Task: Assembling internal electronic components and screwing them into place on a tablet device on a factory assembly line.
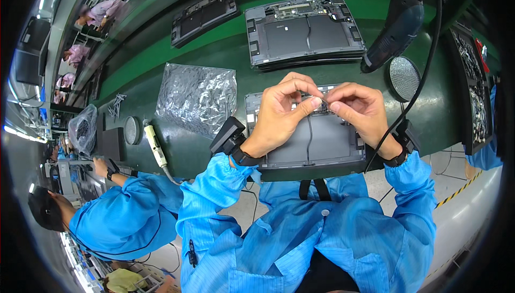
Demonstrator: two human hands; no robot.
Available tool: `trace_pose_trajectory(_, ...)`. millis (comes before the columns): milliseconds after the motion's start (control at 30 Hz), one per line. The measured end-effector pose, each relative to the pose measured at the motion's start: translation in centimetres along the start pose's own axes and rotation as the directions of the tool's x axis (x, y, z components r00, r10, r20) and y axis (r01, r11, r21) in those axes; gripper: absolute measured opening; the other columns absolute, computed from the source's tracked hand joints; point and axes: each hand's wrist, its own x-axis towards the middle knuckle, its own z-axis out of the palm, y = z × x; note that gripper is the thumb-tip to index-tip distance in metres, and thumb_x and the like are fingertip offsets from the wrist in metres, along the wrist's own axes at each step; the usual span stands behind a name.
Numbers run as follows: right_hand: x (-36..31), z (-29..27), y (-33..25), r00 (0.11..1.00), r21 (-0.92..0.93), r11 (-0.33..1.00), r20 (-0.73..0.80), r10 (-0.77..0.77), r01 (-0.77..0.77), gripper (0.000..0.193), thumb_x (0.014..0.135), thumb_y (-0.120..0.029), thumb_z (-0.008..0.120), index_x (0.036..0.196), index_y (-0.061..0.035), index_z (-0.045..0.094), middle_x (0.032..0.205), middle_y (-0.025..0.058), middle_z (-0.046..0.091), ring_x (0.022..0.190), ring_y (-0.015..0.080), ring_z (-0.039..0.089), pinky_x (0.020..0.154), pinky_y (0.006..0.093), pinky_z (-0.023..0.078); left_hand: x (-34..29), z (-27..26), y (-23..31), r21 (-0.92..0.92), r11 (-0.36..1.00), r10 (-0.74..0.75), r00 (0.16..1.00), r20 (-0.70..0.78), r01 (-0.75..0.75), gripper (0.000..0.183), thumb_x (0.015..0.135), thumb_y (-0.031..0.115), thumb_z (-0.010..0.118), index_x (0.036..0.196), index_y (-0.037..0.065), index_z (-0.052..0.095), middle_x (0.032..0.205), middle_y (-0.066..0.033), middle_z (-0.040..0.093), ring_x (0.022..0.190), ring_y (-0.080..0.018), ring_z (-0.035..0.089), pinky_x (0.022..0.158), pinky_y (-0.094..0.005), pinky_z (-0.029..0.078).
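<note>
A dark grey laptop-type chassis [279,151] lies in front of me on the green bench, with a large flat panel like a battery in it. A thin black cable [310,137] runs down the middle of that panel. Above the chassis's upper part, my left hand [280,115] is closed, thumb and forefinger pinched together. My right hand [366,111] is pinched in the same way, its fingertips close to the left ones. Whatever sits between the fingertips is too small and too covered to name. The hands hide much of the chassis's upper board.
Behind stand a stack of similar chassis [332,38] and another chassis [204,16]. A clear plastic bag [196,97] and an electric screwdriver [155,145] lie left. A dark handheld tool [394,27], a round mesh-topped dish [405,78] and a hanging cord [426,78] are right. A co-worker [126,215] sits left.
</note>
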Motion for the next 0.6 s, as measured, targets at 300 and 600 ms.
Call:
trace_pose_trajectory(300,-0.7,-3.4,-2.5,0.976,-0.014,0.976,0.025,0.216,-0.216,0.019,0.091,0.006,0.08,0.11,0.005,0.077,0.109,0.0116,0.078,0.095,0.016,0.074,0.086,0.0303,0.06,1.6,1.9,2.0,0.458,0.846,0.273,0.959,0.068,-0.274,0.036,0.08,0.011,0.092,0.114,0.007,0.08,0.123,-0.0122,0.068,0.119,-0.0245,0.064,0.1,-0.0373,0.05)
trace_pose_trajectory(600,-1.3,-5.5,-1.0,0.876,-0.793,0.379,0.393,-0.28,0.477,0.03,0.073,0.004,0.084,0.102,0.0007,0.075,0.099,0.0123,0.074,0.086,0.0325,0.068,0.074,0.0416,0.057,-1.1,2.5,-1.9,0.797,0.459,0.244,0.918,0.312,-0.393,0.051,0.079,0.026,0.093,0.125,0.012,0.078,0.146,-0.0184,0.061,0.136,-0.0393,0.058,0.112,-0.0553,0.044)
